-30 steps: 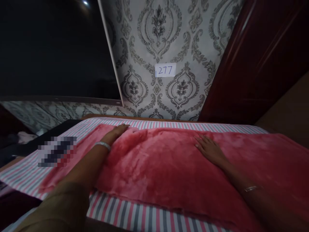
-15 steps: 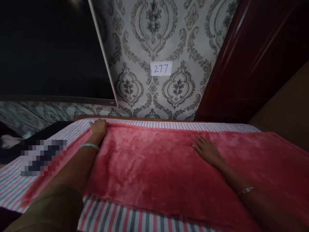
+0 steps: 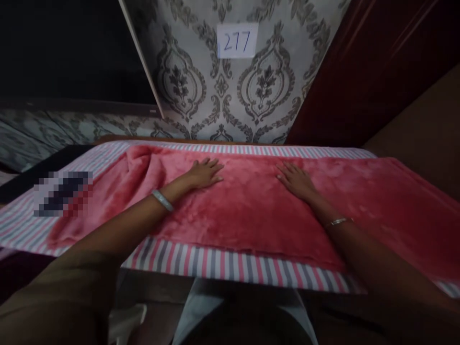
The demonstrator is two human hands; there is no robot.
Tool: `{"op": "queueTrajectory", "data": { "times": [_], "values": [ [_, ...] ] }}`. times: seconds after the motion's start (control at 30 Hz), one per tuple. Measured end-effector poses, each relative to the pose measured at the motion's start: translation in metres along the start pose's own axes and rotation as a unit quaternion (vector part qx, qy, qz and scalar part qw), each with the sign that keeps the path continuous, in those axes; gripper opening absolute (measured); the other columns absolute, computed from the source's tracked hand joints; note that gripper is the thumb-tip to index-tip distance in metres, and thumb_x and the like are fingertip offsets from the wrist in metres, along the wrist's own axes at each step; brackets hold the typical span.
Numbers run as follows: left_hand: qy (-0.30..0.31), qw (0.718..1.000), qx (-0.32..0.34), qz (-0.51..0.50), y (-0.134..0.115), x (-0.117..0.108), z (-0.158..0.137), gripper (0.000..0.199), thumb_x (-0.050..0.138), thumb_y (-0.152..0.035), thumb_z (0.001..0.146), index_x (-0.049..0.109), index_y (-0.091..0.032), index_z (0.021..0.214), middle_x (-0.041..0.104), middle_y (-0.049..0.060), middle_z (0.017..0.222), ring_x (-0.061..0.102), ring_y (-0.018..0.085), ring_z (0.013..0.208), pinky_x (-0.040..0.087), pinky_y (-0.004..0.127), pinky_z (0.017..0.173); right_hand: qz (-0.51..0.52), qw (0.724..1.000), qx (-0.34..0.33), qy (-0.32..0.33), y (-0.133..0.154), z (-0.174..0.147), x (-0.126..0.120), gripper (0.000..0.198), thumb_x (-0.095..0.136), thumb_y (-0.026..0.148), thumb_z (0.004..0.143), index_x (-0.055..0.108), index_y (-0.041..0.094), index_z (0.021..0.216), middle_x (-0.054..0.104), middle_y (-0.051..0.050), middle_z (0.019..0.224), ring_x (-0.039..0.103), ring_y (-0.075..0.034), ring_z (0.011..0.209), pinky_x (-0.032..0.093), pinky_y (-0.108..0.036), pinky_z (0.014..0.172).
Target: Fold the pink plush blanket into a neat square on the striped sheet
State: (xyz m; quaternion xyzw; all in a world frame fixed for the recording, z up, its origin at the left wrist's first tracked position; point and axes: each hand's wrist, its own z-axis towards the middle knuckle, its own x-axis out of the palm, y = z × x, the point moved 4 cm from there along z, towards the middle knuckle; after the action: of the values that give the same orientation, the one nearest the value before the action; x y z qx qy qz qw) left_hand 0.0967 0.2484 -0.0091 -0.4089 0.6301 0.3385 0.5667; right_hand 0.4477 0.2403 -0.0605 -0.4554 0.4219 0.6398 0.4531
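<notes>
A plush pink-red blanket (image 3: 244,215) is spread lengthwise over a striped cloth (image 3: 215,261) on a table. My left hand (image 3: 205,173) lies palm down on the blanket, left of its middle, fingers spread. Further right, my right hand (image 3: 295,180) also rests flat on the plush with its fingers apart. Neither hand grips anything. Raised folds (image 3: 140,165) show in the blanket near its left end, behind my left forearm. The blanket's right end runs toward the right edge of the view.
A dark television screen (image 3: 68,52) hangs at the back left. Patterned wallpaper carries a paper label reading 277 (image 3: 237,40). A glossy dark red panel (image 3: 323,81) slants at the right. A blurred-out item (image 3: 63,194) lies at the cloth's left end.
My left hand has left the blanket's far left edge and moved right onto its surface, leaving folds behind. My right hand stays at about the same spot. The view has tipped downward.
</notes>
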Motion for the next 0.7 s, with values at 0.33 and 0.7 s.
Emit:
{"op": "queueTrajectory", "data": {
  "times": [0.33, 0.7],
  "values": [
    [-0.014, 0.999, -0.033, -0.021, -0.023, 0.001, -0.032, 0.055, 0.044, -0.043, 0.098, 0.045, -0.020, 0.148, 0.043, 0.013, 0.155, 0.037, 0.031, 0.144, 0.031, 0.050, 0.116, 0.026, 0.999, 0.000, 0.025, 0.027, -0.019, -0.018, 0.063, 0.026, 0.055, 0.101, 0.041, 0.023, 0.152, 0.038, -0.014, 0.159, 0.031, -0.039, 0.146, 0.031, -0.067, 0.111],
    [-0.469, 0.827, -0.156, -0.268, -0.014, 0.009, -0.249, 0.023, 0.054, -0.037, 0.089, 0.067, -0.019, 0.084, 0.069, 0.005, 0.084, 0.065, 0.018, 0.081, 0.053, 0.033, 0.077, -0.011, 0.995, -0.095, -0.004, 0.070, -0.082, 0.003, 0.059, 0.024, 0.054, 0.100, 0.040, 0.030, 0.152, 0.041, -0.008, 0.158, 0.040, -0.033, 0.143, 0.036, -0.059, 0.112]
  ]
}}
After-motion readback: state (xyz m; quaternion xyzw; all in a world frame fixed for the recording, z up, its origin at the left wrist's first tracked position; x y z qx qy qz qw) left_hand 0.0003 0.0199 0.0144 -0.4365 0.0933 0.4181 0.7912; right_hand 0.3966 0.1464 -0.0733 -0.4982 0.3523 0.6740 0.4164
